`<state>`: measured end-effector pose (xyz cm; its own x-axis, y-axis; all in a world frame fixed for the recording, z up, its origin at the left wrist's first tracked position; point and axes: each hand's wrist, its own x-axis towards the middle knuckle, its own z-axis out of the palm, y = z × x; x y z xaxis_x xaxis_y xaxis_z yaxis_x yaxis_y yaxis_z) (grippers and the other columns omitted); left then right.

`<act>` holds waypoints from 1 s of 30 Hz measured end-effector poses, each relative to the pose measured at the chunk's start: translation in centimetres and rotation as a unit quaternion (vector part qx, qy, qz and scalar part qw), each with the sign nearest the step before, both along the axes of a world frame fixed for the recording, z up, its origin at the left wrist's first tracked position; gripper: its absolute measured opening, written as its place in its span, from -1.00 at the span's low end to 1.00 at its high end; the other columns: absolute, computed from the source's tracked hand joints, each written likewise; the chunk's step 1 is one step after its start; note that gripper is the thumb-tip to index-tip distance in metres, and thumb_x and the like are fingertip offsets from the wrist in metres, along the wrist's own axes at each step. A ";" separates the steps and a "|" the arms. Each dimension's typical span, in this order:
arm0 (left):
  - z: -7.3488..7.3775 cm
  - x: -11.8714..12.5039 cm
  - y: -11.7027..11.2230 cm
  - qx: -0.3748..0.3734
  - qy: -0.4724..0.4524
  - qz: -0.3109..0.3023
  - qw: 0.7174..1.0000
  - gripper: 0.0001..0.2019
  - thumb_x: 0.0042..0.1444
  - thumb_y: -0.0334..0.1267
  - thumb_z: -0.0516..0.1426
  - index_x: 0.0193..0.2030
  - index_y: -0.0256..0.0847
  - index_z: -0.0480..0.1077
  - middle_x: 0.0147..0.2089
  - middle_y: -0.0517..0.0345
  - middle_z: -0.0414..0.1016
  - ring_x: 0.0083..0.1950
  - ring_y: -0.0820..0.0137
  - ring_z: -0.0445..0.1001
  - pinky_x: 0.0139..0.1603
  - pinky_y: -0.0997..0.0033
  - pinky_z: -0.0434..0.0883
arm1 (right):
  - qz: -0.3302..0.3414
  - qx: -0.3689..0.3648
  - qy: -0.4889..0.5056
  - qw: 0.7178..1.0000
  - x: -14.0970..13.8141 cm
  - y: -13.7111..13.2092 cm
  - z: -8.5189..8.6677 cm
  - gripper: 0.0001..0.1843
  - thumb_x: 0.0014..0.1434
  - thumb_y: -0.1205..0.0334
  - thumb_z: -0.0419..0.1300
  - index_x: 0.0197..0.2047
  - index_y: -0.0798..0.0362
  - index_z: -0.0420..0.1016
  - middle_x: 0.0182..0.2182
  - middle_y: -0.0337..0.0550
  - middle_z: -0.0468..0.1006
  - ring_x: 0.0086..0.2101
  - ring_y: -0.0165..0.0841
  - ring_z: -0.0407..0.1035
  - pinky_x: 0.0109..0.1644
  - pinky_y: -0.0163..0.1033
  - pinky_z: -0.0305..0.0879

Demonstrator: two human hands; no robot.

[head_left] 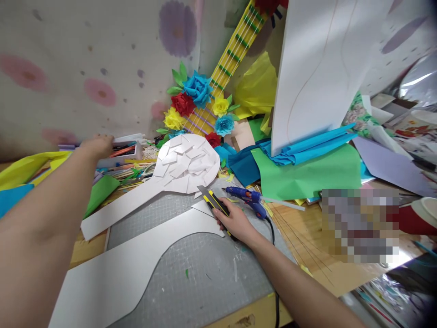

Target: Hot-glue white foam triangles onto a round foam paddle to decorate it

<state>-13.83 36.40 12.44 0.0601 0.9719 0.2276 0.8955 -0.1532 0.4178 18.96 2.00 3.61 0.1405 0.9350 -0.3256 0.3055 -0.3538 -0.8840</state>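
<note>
Left arm is extended from the lower left up to the upper-left part of the frame, wrist bent, with the left hand (99, 144) lowered palm-down at a pale, shallow plastic tray (138, 150) filled with pens and sticks; fingertips are hidden, so whether anything is grasped there cannot be told. Right forearm is angled in from the lower right, and the right hand (235, 221) is placed just right of frame centre, fingers wrapped around a black-and-yellow plastic utility knife (215, 200). The knife is held slantwise, handle end down under the palm, metal blade exposed and pointed to the upper left. Near the blade, a white paddle-shaped board cutout (191, 166), its round head covered with overlapping white scraps, is seen at mid-frame, above and left of the grip. A white curved-edge board piece (119, 269) is laid across the lower left, its narrow right end just beside the right-hand fingers; contact cannot be told. Both pieces are partly supported by a grey gridded cutting mat (191, 278). A blue glue gun (244, 196) with black cord is seen lying just above the right hand, apart from the fingers.
</note>
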 end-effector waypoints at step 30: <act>-9.3 11.1 -25.9 -0.004 -0.270 0.042 0.962 -0.75 0.18 -0.03 0.02 -0.42 -0.09 0.14 -0.57 0.29 0.24 -0.51 0.37 0.26 -0.42 0.36 0.17 | 0.029 0.086 -0.029 0.995 0.3 -0.2 -0.2 -0.59 0.21 0.07 0.11 0.10 0.03 0.35 -0.51 -0.33 0.48 -0.55 -0.44 0.42 -0.32 -0.29 0.43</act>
<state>-2.78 10.45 3.17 -0.1444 0.9698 0.1968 0.5572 -0.0846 0.8261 19.25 1.83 3.45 0.0984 0.9833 -0.1529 0.3726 -0.1789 -0.9106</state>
